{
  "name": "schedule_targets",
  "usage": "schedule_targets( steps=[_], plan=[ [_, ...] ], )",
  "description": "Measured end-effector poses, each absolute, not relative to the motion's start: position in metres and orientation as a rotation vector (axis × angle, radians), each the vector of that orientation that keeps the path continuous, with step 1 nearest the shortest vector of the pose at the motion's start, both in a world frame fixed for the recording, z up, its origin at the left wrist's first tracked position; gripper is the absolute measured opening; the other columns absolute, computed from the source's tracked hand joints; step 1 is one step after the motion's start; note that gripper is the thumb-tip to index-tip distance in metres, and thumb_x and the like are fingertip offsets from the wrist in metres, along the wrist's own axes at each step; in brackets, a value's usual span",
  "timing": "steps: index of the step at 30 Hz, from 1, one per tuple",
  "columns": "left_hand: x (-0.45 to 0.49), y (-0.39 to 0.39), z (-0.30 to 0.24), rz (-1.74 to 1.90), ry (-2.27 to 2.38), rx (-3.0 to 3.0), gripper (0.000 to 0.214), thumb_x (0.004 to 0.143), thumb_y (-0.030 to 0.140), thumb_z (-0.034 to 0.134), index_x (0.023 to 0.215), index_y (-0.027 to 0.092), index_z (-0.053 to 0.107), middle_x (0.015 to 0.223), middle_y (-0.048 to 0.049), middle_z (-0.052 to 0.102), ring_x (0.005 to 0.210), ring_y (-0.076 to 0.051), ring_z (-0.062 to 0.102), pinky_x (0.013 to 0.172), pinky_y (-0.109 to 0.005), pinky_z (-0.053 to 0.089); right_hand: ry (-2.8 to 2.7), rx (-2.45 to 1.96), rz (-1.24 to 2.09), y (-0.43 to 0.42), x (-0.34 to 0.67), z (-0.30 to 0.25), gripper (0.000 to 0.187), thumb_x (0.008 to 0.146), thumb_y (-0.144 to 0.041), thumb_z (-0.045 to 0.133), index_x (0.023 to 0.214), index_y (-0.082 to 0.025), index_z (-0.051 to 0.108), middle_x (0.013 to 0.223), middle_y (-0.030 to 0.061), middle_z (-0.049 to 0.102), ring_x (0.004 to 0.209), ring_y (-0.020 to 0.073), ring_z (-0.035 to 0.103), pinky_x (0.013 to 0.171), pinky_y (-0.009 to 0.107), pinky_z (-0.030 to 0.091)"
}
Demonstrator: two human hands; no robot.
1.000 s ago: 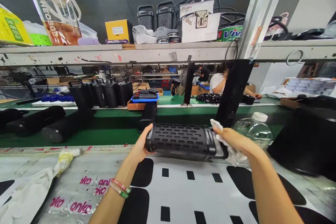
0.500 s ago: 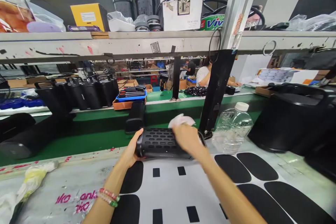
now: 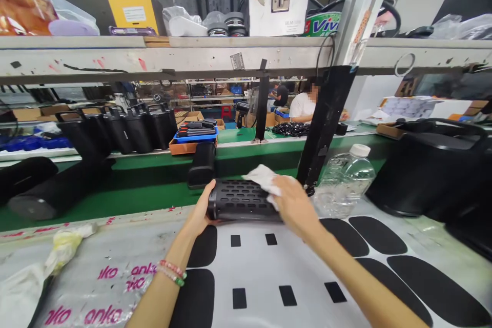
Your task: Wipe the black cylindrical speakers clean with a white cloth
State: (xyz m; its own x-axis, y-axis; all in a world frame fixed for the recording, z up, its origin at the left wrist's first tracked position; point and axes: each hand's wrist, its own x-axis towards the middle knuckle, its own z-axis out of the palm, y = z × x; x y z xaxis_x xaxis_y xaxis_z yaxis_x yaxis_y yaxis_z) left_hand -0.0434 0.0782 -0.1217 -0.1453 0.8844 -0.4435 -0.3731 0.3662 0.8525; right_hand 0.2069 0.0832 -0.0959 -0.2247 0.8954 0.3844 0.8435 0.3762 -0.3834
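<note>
A black cylindrical speaker (image 3: 238, 201) with a perforated grille lies on its side at the far edge of the bench. My left hand (image 3: 200, 214) cups its left end, fingers curled around it. My right hand (image 3: 294, 204) rests on top of the speaker's right part, closed on a white cloth (image 3: 262, 177) pressed against the grille. A beaded bracelet (image 3: 171, 272) circles my left wrist.
A clear plastic bottle (image 3: 343, 178) stands right of the speaker, beside a black post (image 3: 325, 128). A large black container (image 3: 430, 166) sits at far right. More black speakers (image 3: 57, 189) lie on the green conveyor. A crumpled rag (image 3: 63, 246) lies left. A person sits beyond.
My right hand slid with the cloth from the speaker's right end onto its top, towards the middle. My left hand stayed on the left end.
</note>
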Motion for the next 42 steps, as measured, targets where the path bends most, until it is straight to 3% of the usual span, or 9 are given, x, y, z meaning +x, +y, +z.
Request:
schedule_targets(
  steps=[2, 5, 10, 14, 21, 24, 27, 30, 42],
  plan=[
    [-0.046, 0.077, -0.123, 1.18, 1.234, 0.546, 0.059, 0.067, 0.071, 0.068, 0.097, 0.019, 0.067, 0.071, -0.0031, 0.071, 0.06, -0.02, 0.063, 0.052, -0.03, 0.048, -1.981, -1.729, 0.113, 0.09, 0.241, -0.086, 0.039, 0.092, -0.029, 0.037, 0.099, -0.014, 0.073, 0.108, 0.0208, 0.07, 0.11, 0.0358, 0.062, 0.095, 0.045, 0.042],
    [-0.051, 0.07, -0.126, 1.17, 1.117, 0.592, 0.062, 0.069, 0.069, 0.068, 0.102, 0.018, 0.068, 0.083, -0.0064, 0.074, 0.069, -0.021, 0.066, 0.057, -0.03, 0.049, -1.816, -1.956, 0.078, 0.094, 0.266, -0.072, 0.058, 0.096, -0.037, 0.019, 0.076, -0.013, 0.068, 0.076, 0.0234, 0.069, 0.081, 0.0366, 0.066, 0.072, 0.043, 0.045],
    [-0.061, 0.056, -0.137, 1.172, 0.903, 0.714, 0.08, 0.063, 0.046, 0.084, 0.133, 0.025, 0.053, 0.109, -0.0078, 0.073, 0.095, -0.024, 0.068, 0.072, -0.03, 0.049, -1.907, -1.836, 0.07, 0.092, 0.224, -0.073, 0.065, 0.099, -0.044, 0.01, 0.08, -0.016, 0.065, 0.08, 0.0168, 0.069, 0.082, 0.0288, 0.066, 0.073, 0.034, 0.044],
    [-0.064, 0.053, -0.144, 1.193, 0.852, 0.802, 0.111, 0.056, 0.014, 0.087, 0.148, 0.034, 0.029, 0.119, -0.0041, 0.069, 0.103, -0.022, 0.065, 0.088, -0.031, 0.046, -2.141, -1.566, 0.036, 0.085, 0.157, -0.092, 0.05, 0.1, -0.032, 0.02, 0.117, -0.012, 0.063, 0.121, 0.0185, 0.065, 0.121, 0.0319, 0.054, 0.103, 0.047, 0.031],
    [-0.06, 0.057, -0.147, 1.199, 0.893, 0.873, 0.09, 0.063, 0.012, 0.081, 0.142, 0.026, 0.041, 0.112, -0.0066, 0.071, 0.102, -0.025, 0.063, 0.087, -0.033, 0.045, -2.607, -1.042, 0.087, 0.081, 0.085, -0.089, 0.048, 0.098, -0.03, 0.036, 0.145, -0.022, 0.044, 0.151, 0.0056, 0.041, 0.143, 0.0197, 0.028, 0.116, 0.041, 0.016],
    [-0.06, 0.057, -0.146, 1.22, 0.88, 0.886, 0.099, 0.062, 0.01, 0.081, 0.147, 0.028, 0.032, 0.11, -0.0047, 0.07, 0.107, -0.023, 0.062, 0.093, -0.033, 0.044, -2.631, -1.145, 0.119, 0.108, 0.081, -0.074, 0.044, 0.1, -0.031, 0.029, 0.13, -0.019, 0.058, 0.132, 0.0131, 0.061, 0.126, 0.0284, 0.051, 0.11, 0.052, 0.022],
    [-0.061, 0.058, -0.144, 1.215, 0.841, 0.878, 0.111, 0.065, 0.019, 0.082, 0.152, 0.034, 0.015, 0.116, -0.0044, 0.067, 0.109, -0.023, 0.062, 0.097, -0.037, 0.044, -2.596, -1.358, 0.198, 0.128, 0.082, -0.066, 0.057, 0.101, -0.041, 0.021, 0.099, -0.013, 0.071, 0.098, 0.0187, 0.072, 0.095, 0.032, 0.067, 0.089, 0.046, 0.043],
    [-0.063, 0.061, -0.145, 1.199, 0.835, 0.855, 0.109, 0.069, 0.034, 0.08, 0.153, 0.035, 0.01, 0.124, -0.007, 0.063, 0.11, -0.026, 0.062, 0.098, -0.04, 0.044, -2.561, -1.426, 0.25, 0.127, 0.084, -0.065, 0.059, 0.1, -0.046, 0.02, 0.088, -0.015, 0.069, 0.094, 0.0172, 0.072, 0.091, 0.0303, 0.067, 0.077, 0.036, 0.044],
    [-0.064, 0.059, -0.145, 1.197, 0.835, 0.925, 0.122, 0.058, 0.017, 0.08, 0.153, 0.036, 0.006, 0.141, -0.0089, 0.047, 0.117, -0.026, 0.055, 0.1, -0.039, 0.041, -2.701, -1.179, 0.862, 0.152, 0.096, -0.042, 0.041, 0.09, -0.052, 0.043, 0.074, -0.017, 0.055, 0.073, 0.0016, 0.058, 0.059, 0.0119, 0.046, 0.052, 0.025, 0.032]
  ],
)
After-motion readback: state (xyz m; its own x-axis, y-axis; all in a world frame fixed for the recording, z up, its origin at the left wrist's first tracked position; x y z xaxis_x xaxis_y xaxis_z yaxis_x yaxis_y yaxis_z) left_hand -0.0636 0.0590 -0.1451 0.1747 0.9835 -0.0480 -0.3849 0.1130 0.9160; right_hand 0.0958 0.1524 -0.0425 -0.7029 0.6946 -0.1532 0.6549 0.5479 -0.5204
